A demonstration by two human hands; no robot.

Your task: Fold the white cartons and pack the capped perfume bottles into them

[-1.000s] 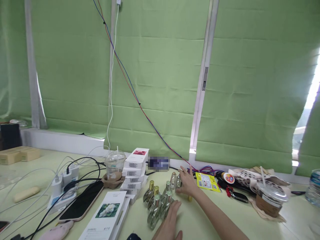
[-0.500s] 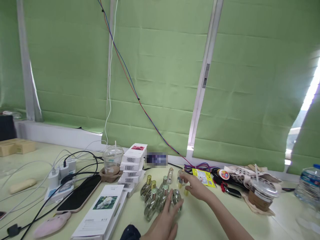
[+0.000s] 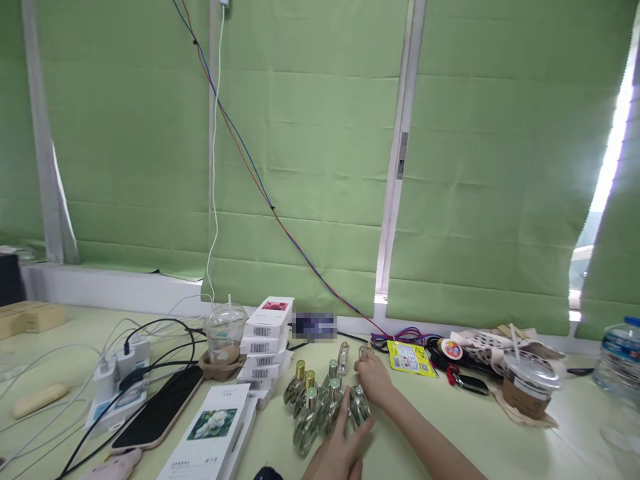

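Several small glass perfume bottles with green or gold caps stand close together on the table. My left hand reaches in from the front, its index finger and thumb around the rightmost glass bottle of the group. The top of that bottle is hard to make out. Behind it, my right hand has curled fingers low at the table. A clear glass piece shows just past those fingertips, and whatever they pinch is hidden. To their left stands a slim clear bottle with a gold-coloured top.
Left of the bottles are stacked white boxes, a flat flower-print box, a phone, a power strip with cables and a plastic cup. To the right lie a yellow packet and an iced drink cup.
My right hand has closed its fingers and turned down; the gold cap seen beneath it before is no longer visible. My left hand stays at the same bottle. The view has shifted slightly.
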